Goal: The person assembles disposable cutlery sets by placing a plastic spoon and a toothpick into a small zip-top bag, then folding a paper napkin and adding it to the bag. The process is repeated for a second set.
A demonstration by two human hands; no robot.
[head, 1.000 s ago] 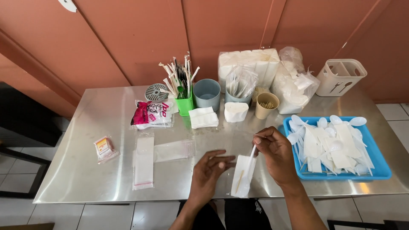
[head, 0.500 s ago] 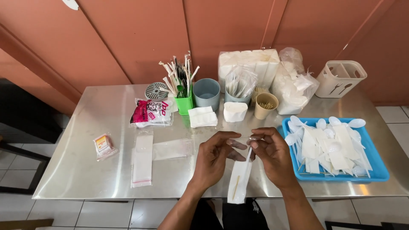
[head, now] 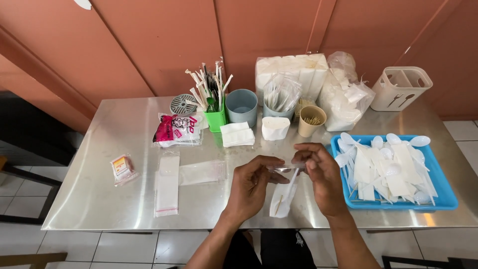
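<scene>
Both my hands meet over the front middle of a steel table [head: 99, 199]. My left hand [head: 254, 187] and my right hand [head: 321, 177] pinch the top of a narrow clear plastic packet [head: 284, 197] that hangs between them. Inside it I see a folded white napkin, a white plastic utensil and a thin wooden pick. The fingers of both hands are closed on the packet's upper edge.
A blue tray [head: 443, 199] of white plastic spoons and napkins lies at the right. Empty clear sleeves [head: 167, 184] lie at the left. Cups, a paper cup of toothpicks [head: 311, 120], napkin stacks [head: 237, 134], bags and a white caddy [head: 401, 88] line the back.
My hands have lifted the packet off the table and come together at its top edge. One second ago my left hand lay flat on the table beside it.
</scene>
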